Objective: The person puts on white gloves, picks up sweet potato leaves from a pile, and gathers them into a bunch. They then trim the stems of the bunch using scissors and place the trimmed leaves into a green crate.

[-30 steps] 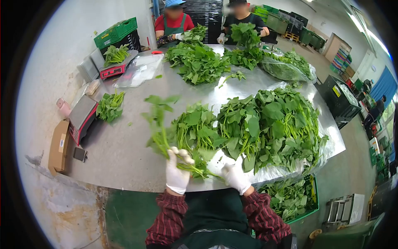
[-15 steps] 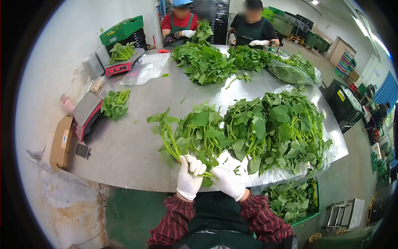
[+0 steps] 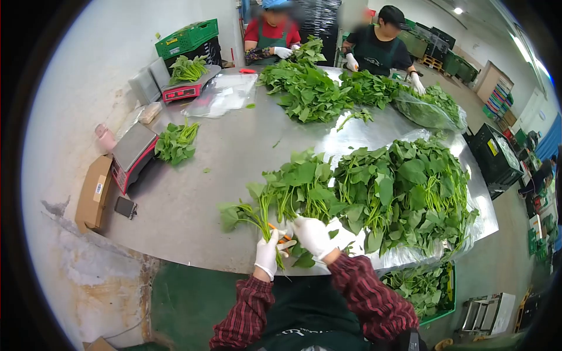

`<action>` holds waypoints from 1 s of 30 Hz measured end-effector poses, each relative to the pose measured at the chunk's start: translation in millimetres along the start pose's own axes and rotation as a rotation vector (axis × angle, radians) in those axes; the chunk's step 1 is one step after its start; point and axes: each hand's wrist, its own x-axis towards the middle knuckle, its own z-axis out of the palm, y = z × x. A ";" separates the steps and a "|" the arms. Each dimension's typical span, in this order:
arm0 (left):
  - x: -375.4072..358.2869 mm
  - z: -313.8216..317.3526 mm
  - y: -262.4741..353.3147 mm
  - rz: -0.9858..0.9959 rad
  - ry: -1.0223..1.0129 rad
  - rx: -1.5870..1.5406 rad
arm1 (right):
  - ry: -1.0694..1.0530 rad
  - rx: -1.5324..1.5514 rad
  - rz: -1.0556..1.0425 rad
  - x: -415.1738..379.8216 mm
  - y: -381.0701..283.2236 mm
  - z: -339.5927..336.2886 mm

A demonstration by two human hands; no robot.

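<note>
Low in the centre of the frame, the left hand [image 3: 267, 253] is closed around a small bunch of leafy stems [image 3: 257, 217], its leaves fanning toward the upper left. Gripped near the cut ends and uneven in length, thin stems could slip out if the fingers loosen, and they might drop past the near edge of the counter [image 3: 211, 205]. An orange tool [image 3: 284, 238], too hidden to identify, sits against those fingers; if it has a blade, a careless squeeze could nick a glove or crush stalks. The right hand [image 3: 314, 237] is at the stems of the heaped greens [image 3: 433, 193]; whether it grips any, I cannot tell. Tugging there could drag tangled neighbours along or tear leaves. At lower right, the heap's clear plastic sheet [image 3: 421, 255] reaches the counter's edge, so a hard pull might tip greens off.
</note>
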 end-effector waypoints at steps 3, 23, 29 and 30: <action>3.8 -24.2 14.6 0.036 0.070 0.055 | -0.061 -0.113 0.057 26.4 -13.0 40.3; -30.3 56.2 50.4 0.185 -0.086 -0.099 | 0.029 0.897 0.420 -50.4 -18.0 -119.4; -26.1 92.7 14.2 0.063 -0.410 -0.242 | -0.156 0.721 0.276 -91.3 -11.9 -115.2; -25.4 95.6 10.1 0.045 -0.373 -0.221 | -0.153 0.722 0.277 -94.1 -12.7 -117.4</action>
